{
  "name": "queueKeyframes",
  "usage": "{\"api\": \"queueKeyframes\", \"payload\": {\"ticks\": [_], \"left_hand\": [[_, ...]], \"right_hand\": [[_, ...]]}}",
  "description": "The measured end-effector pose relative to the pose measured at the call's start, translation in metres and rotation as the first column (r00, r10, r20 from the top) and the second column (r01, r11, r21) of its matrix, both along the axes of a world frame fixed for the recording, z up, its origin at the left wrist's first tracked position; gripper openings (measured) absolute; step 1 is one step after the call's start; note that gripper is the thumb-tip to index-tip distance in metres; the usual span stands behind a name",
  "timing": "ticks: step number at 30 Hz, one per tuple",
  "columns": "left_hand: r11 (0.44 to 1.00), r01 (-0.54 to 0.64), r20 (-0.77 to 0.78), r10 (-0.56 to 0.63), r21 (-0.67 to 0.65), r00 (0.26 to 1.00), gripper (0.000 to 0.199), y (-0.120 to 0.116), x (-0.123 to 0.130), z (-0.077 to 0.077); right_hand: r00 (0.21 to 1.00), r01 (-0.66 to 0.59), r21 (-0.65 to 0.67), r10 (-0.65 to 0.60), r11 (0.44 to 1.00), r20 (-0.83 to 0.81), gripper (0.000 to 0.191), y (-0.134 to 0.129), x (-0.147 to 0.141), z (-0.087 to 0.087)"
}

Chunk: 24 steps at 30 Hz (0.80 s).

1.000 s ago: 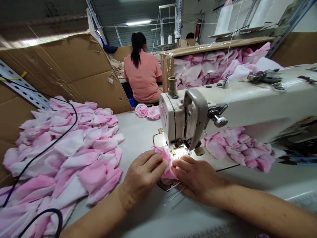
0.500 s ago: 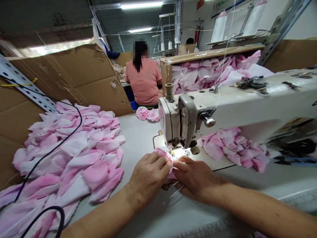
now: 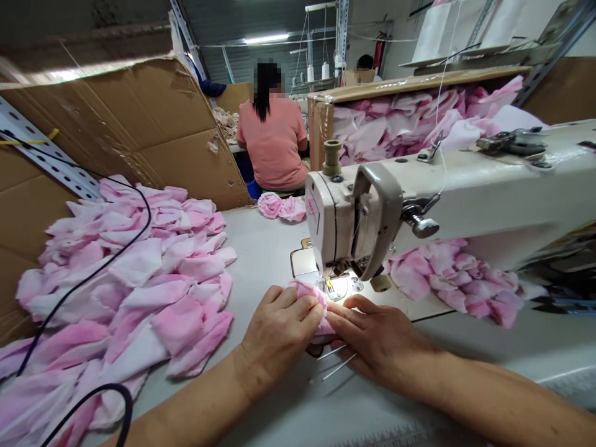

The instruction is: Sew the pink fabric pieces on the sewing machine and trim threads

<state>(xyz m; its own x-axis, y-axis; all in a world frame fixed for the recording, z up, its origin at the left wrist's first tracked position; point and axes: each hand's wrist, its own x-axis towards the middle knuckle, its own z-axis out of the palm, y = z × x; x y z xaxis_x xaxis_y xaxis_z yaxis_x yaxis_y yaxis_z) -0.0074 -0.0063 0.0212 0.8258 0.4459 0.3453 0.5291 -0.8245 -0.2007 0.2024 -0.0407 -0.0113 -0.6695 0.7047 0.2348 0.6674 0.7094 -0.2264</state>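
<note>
Pink fabric piece, one, long axis running front to back, far end angled left, pinched in left hand; right hand against its edge, grip unclear.

Bare left hand, bare right hand, forearms (uncovered too)

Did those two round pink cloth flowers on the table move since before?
No. The two round pink cloth flowers still lie just left of the white metal sewing machine's head in the picture; the camera shifted slightly.
</note>
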Motion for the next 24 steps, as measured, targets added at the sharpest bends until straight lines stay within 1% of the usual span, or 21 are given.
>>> {"api": "queueKeyframes", "payload": {"ticks": [4, 6, 11, 17, 21, 24], "left_hand": [[1.0, 0.005, 0.005, -0.005, 0.001, 1.0, 0.022, 0.001, -0.001, -0.002], [1.0, 0.005, 0.004, -0.005, -0.003, 1.0, 0.021, 0.001, -0.001, -0.004], [1.0, 0.0, 0.013, 0.001, -0.028, 1.0, 0.017, 0.002, -0.001, -0.006], [0.995, 0.031, 0.042, -0.027, -0.094, 0.999, 0.019, -0.001, -0.003, 0.002], [0.995, 0.084, 0.063, -0.08, -0.063, 0.995, 0.02, 0.0, -0.003, 0.008], [0.996, 0.082, 0.031, -0.081, -0.034, 0.996, 0.02, 0.002, 0.001, 0.009]], "right_hand": [[0.998, -0.019, 0.145, 0.027, 0.989, -0.054, 0.031, 0.0, 0.003, -0.004], [0.997, 0.002, 0.185, 0.013, 0.983, -0.078, 0.029, -0.001, 0.004, -0.005], [0.997, 0.028, 0.151, -0.016, 0.988, -0.075, 0.023, -0.002, 0.002, -0.004], [0.999, 0.008, 0.161, 0.0, 0.987, -0.053, 0.021, -0.002, 0.002, -0.002], [0.999, 0.012, 0.17, -0.004, 0.985, -0.05, 0.024, -0.002, 0.002, -0.004], [0.998, 0.02, 0.186, -0.009, 0.982, -0.06, 0.022, -0.002, 0.002, -0.004]]}}
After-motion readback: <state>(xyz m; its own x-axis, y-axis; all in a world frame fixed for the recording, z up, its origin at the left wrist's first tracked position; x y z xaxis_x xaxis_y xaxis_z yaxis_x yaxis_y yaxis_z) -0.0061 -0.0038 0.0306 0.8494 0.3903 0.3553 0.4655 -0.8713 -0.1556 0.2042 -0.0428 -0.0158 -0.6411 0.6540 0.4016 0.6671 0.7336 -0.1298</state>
